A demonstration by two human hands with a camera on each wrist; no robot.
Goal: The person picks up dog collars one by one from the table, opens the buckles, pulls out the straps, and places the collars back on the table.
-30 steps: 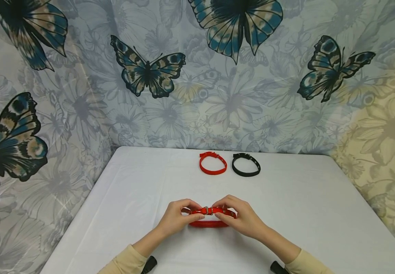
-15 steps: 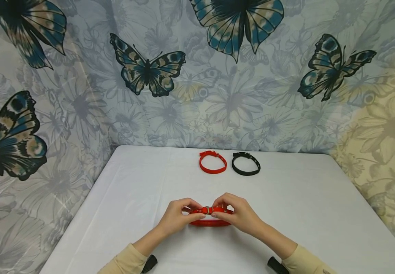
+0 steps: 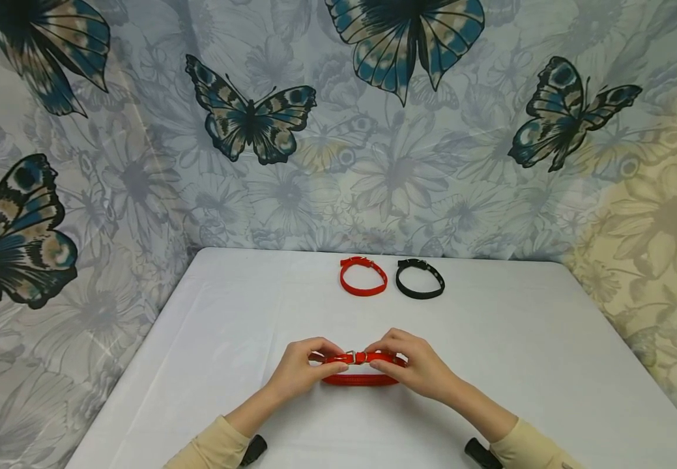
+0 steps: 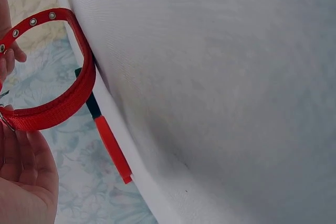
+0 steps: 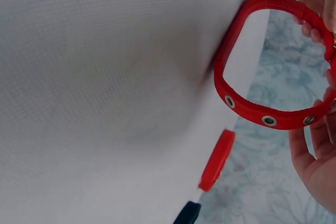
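While the left hand [image 3: 309,369] pinches one side of a red collar [image 3: 360,380] between its thumb and bent fingers, the right hand [image 3: 419,370] has hold of the opposite side in much the same way, neither hand spread wide. The held collar is over the white table [image 3: 197,365], well in from its far edge and towards the person, with its buckle [image 3: 350,357] in the gap between the two hands. Its plain band seems to touch the table top (exact contact is hard to make out), and round metal eyelets [image 5: 269,120] line the strap near the right hand. Close to the table's far edge lie two more collars, each fastened into a loop: a second red collar [image 3: 363,292] and, just beside it but apart, a black collar [image 3: 420,295] nearer the table's right side. Pale tan sleeves [image 3: 212,446] reach over the table from the person's side, a dark piece [image 3: 253,450] next to each wrist. Behind the table hangs a floral backdrop [image 3: 291,215] printed with large blue, black and beige butterflies [image 3: 251,124].
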